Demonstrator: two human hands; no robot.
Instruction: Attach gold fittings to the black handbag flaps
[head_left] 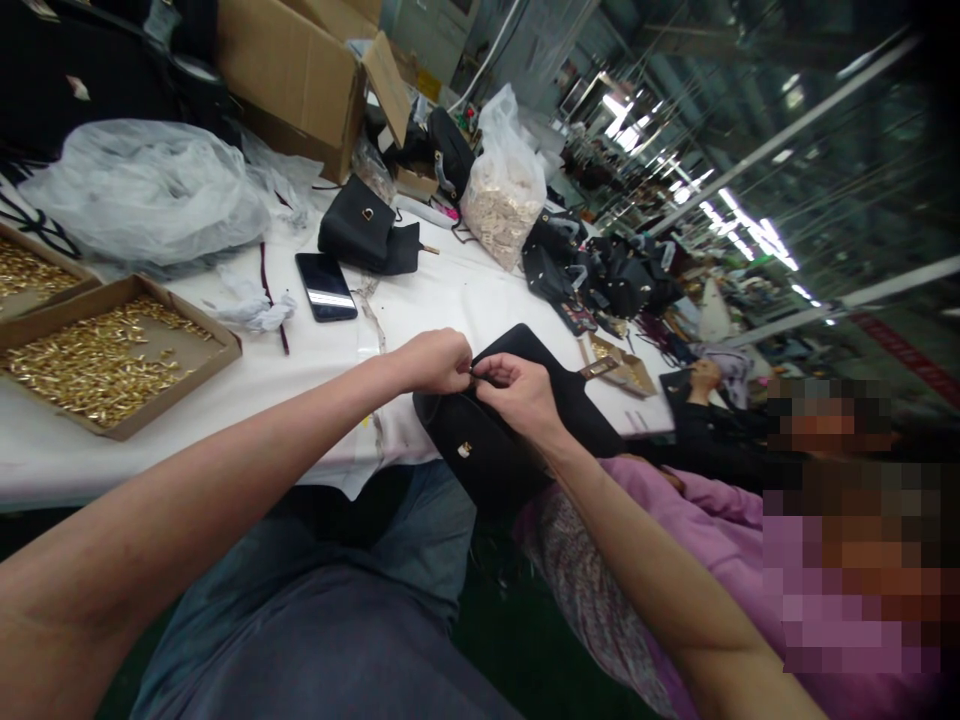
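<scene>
A small black handbag [495, 450] with a gold clasp hangs over the table's near edge, above my lap. My left hand [431, 360] is closed at the bag's upper edge, fingertips pinching something small there. My right hand [517, 392] meets it from the right, fingers also pinched on the same spot of the bag, partly resting on its flap. What is held between the fingertips is too small to tell.
A cardboard tray [217, 335] of gold metal parts lies at the left, a second tray [34, 275] behind it. A phone [325, 286], another black bag [364, 232], plastic bags, a carton [300, 70] and a bag pile [600, 275] lie on the white table. A person in purple [712, 540] sits at my right.
</scene>
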